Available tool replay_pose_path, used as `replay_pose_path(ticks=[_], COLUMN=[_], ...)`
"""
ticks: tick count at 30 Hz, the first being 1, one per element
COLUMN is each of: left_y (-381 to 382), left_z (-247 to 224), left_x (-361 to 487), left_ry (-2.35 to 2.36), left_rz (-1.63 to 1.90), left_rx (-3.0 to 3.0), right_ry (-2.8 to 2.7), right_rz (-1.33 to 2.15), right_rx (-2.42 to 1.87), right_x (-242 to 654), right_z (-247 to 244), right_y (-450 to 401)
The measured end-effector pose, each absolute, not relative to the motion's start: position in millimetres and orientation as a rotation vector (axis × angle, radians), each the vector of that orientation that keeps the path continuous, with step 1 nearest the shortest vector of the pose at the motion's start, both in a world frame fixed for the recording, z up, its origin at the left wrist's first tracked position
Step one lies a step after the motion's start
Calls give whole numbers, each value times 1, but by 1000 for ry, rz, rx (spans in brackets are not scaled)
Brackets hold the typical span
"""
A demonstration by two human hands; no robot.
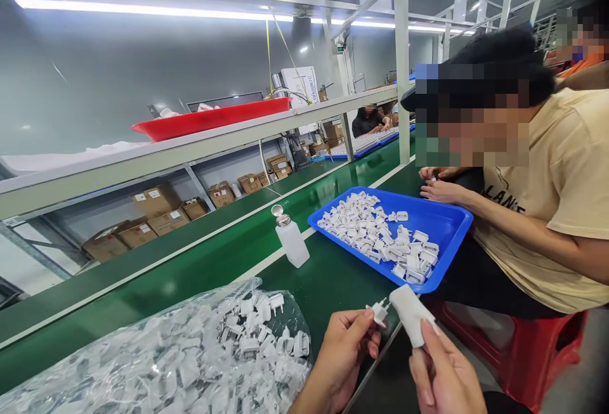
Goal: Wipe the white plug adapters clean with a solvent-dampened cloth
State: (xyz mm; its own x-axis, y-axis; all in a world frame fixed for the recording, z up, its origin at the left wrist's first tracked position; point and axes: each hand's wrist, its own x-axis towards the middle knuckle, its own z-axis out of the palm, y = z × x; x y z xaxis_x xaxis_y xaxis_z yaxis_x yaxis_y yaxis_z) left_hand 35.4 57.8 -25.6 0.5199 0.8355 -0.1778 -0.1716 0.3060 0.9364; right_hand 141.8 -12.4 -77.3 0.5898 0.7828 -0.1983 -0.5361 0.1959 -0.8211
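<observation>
Between thumb and fingers of my left hand (pixel 349 344) is a small white plug piece (pixel 379 312), its thin prongs pointing up and right. My right hand (pixel 442 363) pinches a folded white cloth (pixel 412 314), held upright just right of the plug. The two hands are close together over the table's near edge. Beyond them lies a blue tray (pixel 445 227) with many white plug parts (pixel 366 227) heaped mostly on its left and front. At the lower left, a clear plastic bag (pixel 157 363) holds many similar white parts.
A white bottle (pixel 292 244) with an open metal cap stands left of the tray. A person in a beige shirt (pixel 566 179) sits at the right on a red stool (pixel 533 357). A red tray (pixel 214 119) rests on the raised shelf, with cardboard boxes (pixel 157 201) beyond the belt.
</observation>
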Motion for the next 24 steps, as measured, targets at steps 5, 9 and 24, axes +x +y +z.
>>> replay_pose_path(ticks=[5, 9, 24], left_y=[56, 55, 58], left_z=[-23, -26, -29], left_x=[36, 37, 35], left_ry=[749, 719, 749], left_rz=[750, 760, 744], left_rx=[1097, 1124, 1122], right_ry=[-793, -1043, -698], right_rz=[313, 186, 385], right_rx=[-1433, -1294, -1501], right_x=[146, 142, 126], right_z=[-85, -87, -82], right_y=[-19, -16, -19])
